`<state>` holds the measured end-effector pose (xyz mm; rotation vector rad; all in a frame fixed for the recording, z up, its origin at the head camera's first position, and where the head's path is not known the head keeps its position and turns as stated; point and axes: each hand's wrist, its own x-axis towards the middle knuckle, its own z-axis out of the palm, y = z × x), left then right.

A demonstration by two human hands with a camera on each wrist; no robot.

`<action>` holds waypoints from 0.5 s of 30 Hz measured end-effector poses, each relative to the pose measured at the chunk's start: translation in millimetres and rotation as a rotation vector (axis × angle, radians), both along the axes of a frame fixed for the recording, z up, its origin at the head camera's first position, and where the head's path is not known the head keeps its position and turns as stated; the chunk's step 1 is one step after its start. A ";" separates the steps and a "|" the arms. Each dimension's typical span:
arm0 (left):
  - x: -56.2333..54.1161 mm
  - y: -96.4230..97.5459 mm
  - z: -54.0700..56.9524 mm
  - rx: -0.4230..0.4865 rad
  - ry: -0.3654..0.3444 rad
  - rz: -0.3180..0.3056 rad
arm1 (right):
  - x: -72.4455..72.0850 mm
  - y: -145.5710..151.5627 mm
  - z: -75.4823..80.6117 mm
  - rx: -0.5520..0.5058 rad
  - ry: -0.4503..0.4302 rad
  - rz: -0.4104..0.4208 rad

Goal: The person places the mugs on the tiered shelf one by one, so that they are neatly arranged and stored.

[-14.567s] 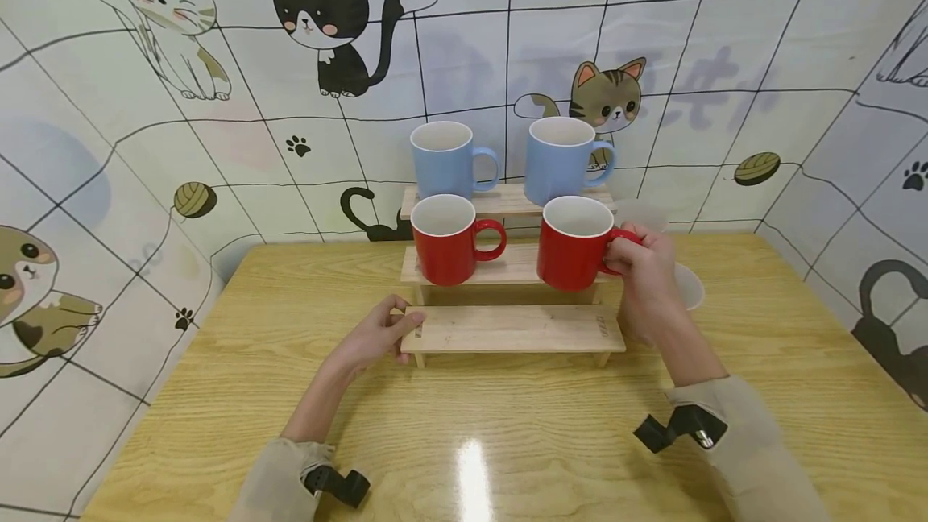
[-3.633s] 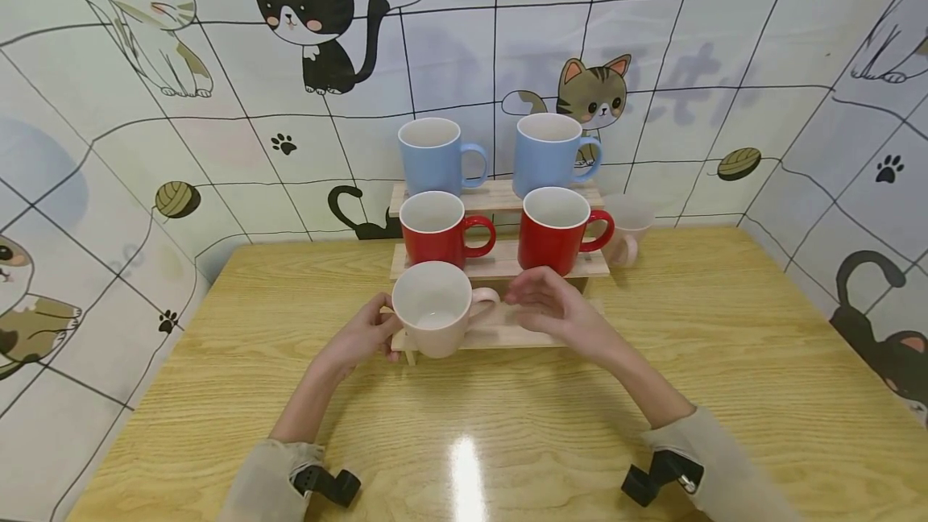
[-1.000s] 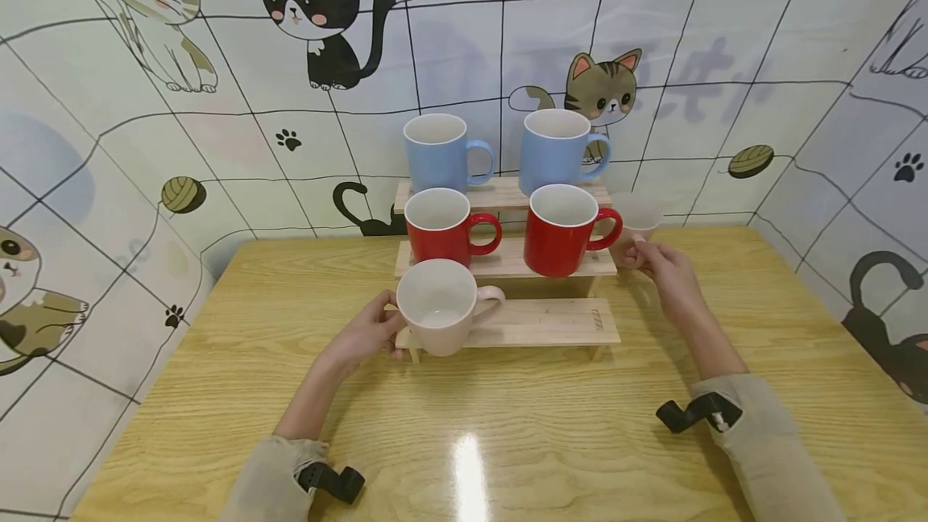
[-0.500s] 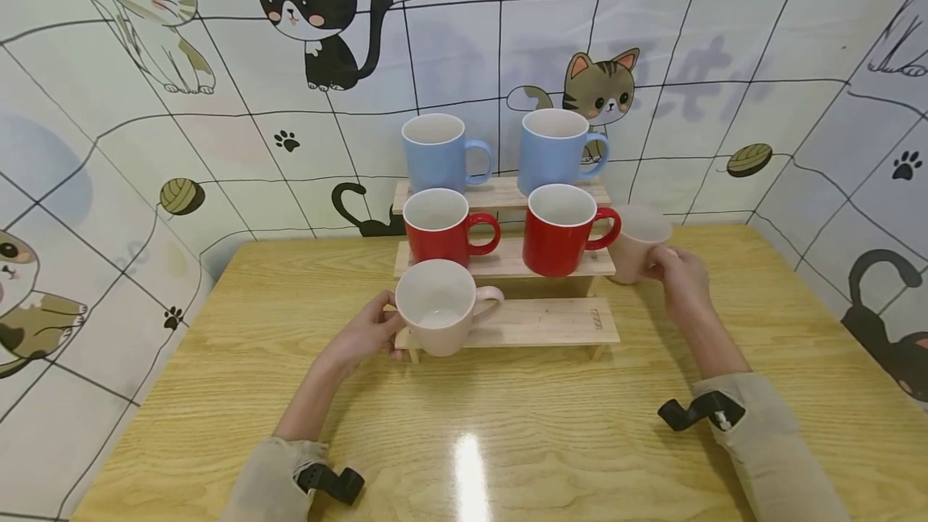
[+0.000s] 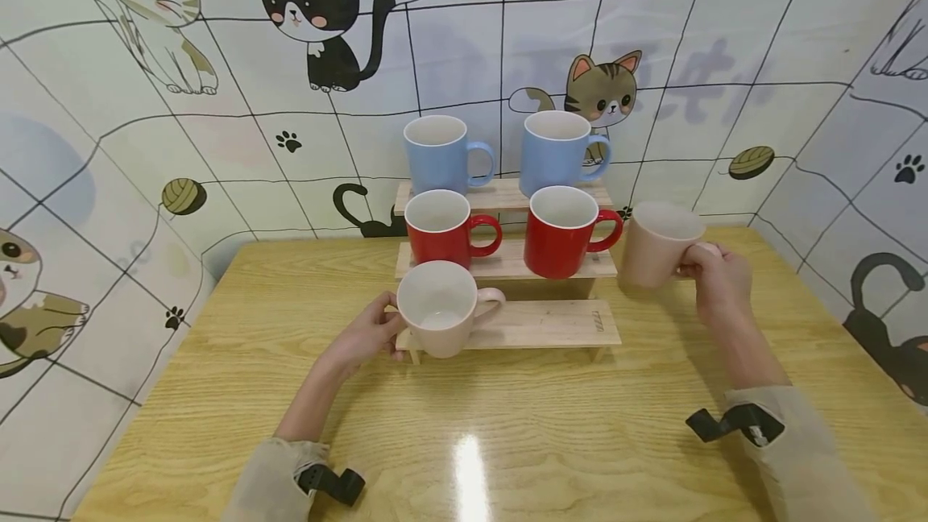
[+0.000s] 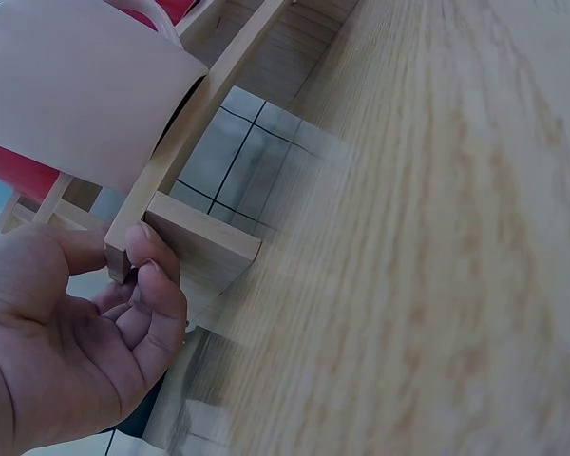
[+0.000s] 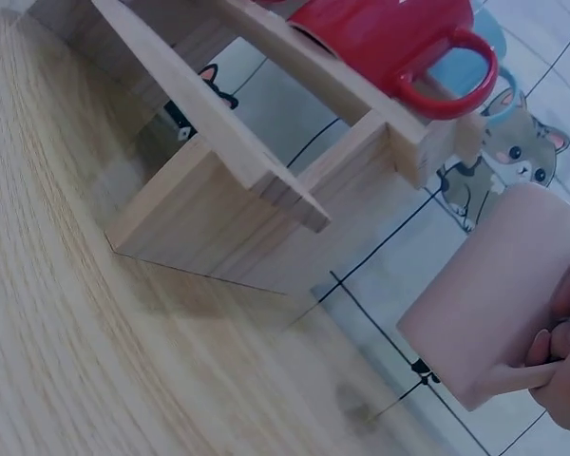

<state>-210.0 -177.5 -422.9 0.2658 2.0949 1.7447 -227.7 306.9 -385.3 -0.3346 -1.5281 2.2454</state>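
Note:
My right hand [image 5: 718, 280] grips the handle of a pale pink mug [image 5: 656, 244], which it holds upright to the right of the three-step wooden rack [image 5: 551, 325]. In the right wrist view this mug [image 7: 503, 294] hangs above the table, beside the rack's end. My left hand [image 5: 366, 333] pinches the left end of the rack's bottom step; the left wrist view shows thumb and fingers around the board end [image 6: 123, 249]. A second pink mug [image 5: 438, 312] stands at the left of that step, handle to the right. The right part of the step is bare.
Two red mugs, left [image 5: 438, 228] and right [image 5: 558, 236], stand on the middle step. Above them on the top step are two light blue mugs, left [image 5: 437, 158] and right [image 5: 554, 155]. A cat-printed sheet [image 5: 464, 39] rises behind the wooden table [image 5: 304, 280].
Earlier, my right hand set down a red mug, and a pink mug came onto the bottom step. Since then it took the other pink mug's handle and drew it up and rightward. My left hand stayed.

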 end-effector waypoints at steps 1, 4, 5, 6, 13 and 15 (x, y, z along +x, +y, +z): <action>-0.1 -0.3 -0.3 0.001 0.002 -0.001 | 2.4 0.8 2.1 -0.001 0.022 0.015; 0.0 -0.8 -1.2 0.004 0.004 -0.004 | 10.1 3.0 7.4 0.013 0.071 0.066; 0.2 -0.9 -1.5 0.007 0.005 -0.005 | 13.0 4.0 8.6 0.018 0.082 0.085; 0.4 -1.0 -1.7 0.009 0.009 -0.010 | 15.8 5.1 9.4 0.022 0.092 0.106; 1.2 -0.9 -1.4 0.013 0.013 -0.015 | 36.5 12.8 17.1 -0.030 0.187 0.207; 0.9 -0.5 -1.3 0.005 0.006 -0.007 | 41.7 14.6 20.1 -0.039 0.210 0.224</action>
